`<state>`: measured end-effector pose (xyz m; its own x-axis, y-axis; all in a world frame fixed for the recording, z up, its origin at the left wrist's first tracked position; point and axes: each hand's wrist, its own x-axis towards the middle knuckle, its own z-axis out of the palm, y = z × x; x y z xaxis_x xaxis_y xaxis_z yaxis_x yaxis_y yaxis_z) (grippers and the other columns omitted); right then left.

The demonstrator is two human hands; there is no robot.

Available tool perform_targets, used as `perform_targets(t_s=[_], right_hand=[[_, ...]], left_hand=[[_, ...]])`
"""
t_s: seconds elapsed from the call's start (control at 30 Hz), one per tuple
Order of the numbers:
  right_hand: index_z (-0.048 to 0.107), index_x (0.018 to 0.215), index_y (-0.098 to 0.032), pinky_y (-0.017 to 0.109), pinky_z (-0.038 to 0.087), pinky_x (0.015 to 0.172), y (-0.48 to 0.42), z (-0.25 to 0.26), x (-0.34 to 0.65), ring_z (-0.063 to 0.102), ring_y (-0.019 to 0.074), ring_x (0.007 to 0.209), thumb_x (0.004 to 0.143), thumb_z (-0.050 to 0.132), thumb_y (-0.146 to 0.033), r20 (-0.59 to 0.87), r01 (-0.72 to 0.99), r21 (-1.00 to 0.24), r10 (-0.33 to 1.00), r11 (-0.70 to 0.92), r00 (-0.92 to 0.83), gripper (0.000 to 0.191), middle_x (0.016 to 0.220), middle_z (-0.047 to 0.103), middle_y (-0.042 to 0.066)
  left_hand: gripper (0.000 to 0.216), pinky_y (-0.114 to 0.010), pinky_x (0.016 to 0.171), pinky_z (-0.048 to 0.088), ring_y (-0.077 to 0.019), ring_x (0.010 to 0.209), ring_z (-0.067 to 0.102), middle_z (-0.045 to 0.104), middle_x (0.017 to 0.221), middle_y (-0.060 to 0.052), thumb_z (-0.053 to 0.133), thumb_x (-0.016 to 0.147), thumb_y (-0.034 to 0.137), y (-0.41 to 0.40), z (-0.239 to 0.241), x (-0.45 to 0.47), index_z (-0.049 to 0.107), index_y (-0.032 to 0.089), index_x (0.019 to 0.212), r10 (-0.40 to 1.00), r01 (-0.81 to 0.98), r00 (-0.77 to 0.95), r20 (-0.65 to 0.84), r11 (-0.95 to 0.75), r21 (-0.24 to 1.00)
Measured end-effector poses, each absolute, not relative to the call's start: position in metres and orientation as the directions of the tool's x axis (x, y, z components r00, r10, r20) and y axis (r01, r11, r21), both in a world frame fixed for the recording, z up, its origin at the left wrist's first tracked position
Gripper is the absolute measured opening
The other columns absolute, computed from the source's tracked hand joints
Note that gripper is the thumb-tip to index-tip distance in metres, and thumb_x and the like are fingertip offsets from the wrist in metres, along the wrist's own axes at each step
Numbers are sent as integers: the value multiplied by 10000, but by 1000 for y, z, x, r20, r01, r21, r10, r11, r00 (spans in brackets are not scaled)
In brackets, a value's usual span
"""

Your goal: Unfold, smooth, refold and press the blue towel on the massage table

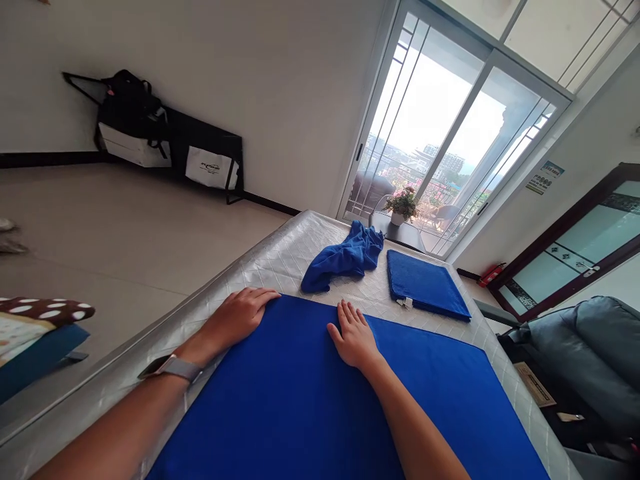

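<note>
The right hand (355,340) lay open and flat, palm down, its fingertips at the far edge of the spread blue cloth (300,393). The left hand (245,313) rested over that cloth's far left corner with its thumb hidden, so whether it pinched the fabric could not be told.

Beneath everything was the quilted silvery mattress (273,263). The spread cloth took up most of its near part; the folded blue cloth (425,280) lay at the far right, and the crumpled blue cloth (345,257) in the far middle. A small white tag (406,303) showed at the folded one's near edge.

Smoothing looked largely done on the spread cloth; the crumpled one was neither flattened nor folded. The spread cloth lay directly under both hands, reaching toward the near side; the other two lay apart, beyond them.
</note>
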<state>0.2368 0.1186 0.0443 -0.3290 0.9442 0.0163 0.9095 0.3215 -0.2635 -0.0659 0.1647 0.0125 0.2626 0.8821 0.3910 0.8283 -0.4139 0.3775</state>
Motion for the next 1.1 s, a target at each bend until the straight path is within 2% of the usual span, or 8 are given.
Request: perform_targets(t_s=[0.4, 0.5, 0.83, 1.1], right_hand=[[179, 1608, -160, 408, 117, 1260, 111, 48, 278, 91, 193, 1541, 1046, 206, -572, -9, 938, -228, 963, 260, -269, 698, 1665, 137, 50], [170, 1608, -151, 397, 93, 1261, 109, 48, 289, 80, 189, 1542, 1042, 184, -590, -16, 946, -219, 968, 240, -250, 717, 1666, 131, 49], [137, 1612, -228, 388, 105, 1259, 99, 46, 330, 89, 184, 1539, 1034, 174, -615, -39, 973, -159, 983, 169, -178, 697, 1661, 128, -8], [123, 1610, -207, 365, 100, 1258, 85, 43, 388, 90, 169, 1539, 1033, 132, -614, -45, 982, -98, 985, 162, -167, 706, 1664, 135, 4]], left_hand=[[436, -495, 1037, 473, -300, 1199, 624, 703, 1308, -70, 381, 937, 330, 166, 11, -67, 687, 249, 1237, 889, 837, 267, 371, -405, 368], [424, -482, 1035, 479, -294, 1196, 630, 709, 1301, -55, 397, 930, 346, 168, 8, -69, 693, 279, 1226, 882, 828, 265, 390, -415, 377], [436, -485, 1043, 481, -288, 1182, 638, 714, 1300, -50, 385, 916, 357, 168, 8, -68, 698, 285, 1212, 878, 825, 264, 400, -420, 377], [446, -496, 1050, 468, -299, 1218, 618, 702, 1319, -49, 371, 915, 360, 168, 8, -68, 696, 284, 1211, 891, 832, 261, 372, -403, 382]])
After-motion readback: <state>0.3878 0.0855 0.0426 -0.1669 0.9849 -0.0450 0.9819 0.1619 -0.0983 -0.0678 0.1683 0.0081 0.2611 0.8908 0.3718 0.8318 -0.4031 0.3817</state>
